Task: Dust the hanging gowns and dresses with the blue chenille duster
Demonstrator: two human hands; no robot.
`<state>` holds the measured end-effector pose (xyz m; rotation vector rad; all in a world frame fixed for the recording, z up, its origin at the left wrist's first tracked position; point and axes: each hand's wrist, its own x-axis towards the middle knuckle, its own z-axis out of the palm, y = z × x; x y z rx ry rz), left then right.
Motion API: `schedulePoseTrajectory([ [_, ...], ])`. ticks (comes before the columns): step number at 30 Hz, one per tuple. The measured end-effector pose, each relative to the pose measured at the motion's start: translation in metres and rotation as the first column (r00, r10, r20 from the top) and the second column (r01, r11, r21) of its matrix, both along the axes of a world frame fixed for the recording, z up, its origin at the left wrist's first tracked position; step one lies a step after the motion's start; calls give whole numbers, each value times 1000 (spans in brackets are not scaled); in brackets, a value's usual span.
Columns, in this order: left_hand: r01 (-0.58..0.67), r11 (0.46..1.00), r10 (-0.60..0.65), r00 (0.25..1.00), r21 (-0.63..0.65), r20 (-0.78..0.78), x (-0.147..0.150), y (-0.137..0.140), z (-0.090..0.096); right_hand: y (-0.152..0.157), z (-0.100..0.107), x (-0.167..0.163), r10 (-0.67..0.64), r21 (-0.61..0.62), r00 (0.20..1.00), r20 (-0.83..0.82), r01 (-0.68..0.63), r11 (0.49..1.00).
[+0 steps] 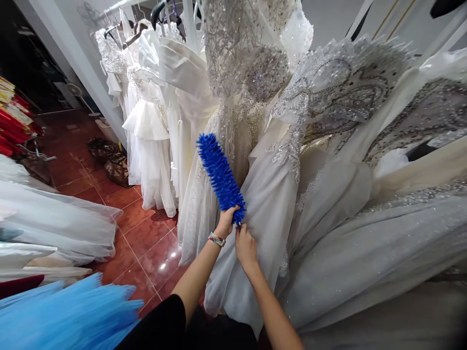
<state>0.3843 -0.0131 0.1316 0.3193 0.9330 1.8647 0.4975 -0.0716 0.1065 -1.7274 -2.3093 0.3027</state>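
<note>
A blue fluffy duster points up and to the left in front of a white beaded gown. My left hand, with a woven bracelet on the wrist, grips the duster at its lower end. Just below it, my right hand closes on the duster's handle base, which is hidden, and rests against the gown's skirt. The gown hangs on a rack among other white dresses.
More white dresses hang at the back left. White tulle skirts and a bright blue tulle skirt lie at the left. Red floor tiles run between them, with dark bags further back.
</note>
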Motion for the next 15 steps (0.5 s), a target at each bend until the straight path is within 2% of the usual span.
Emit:
schedulePoseTrajectory([
  [2, -43, 988, 54, 996, -148, 69, 1, -4, -35, -5, -30, -5, 4, -116, 997, 74, 5, 993],
  [4, -45, 949, 90, 987, -313, 131, 1, -12, -73, -14, -63, -3, 28, -222, 993, 110, -3, 975],
  [8, 90, 825, 65, 965, -558, 253, 8, -42, -137, -36, -121, 10, 78, -465, 986, 144, -2, 885],
  [10, 185, 733, 51, 945, -654, 324, 15, -66, -162, -51, -140, 18, 102, -552, 983, 155, 1, 834],
  [13, 307, 587, 45, 912, -750, 409, 30, -115, -191, -78, -158, 30, 131, -620, 980, 149, -10, 784],
  [15, 349, 531, 40, 900, -772, 434, 39, -151, -205, -98, -167, 41, 142, -654, 980, 143, -14, 756],
])
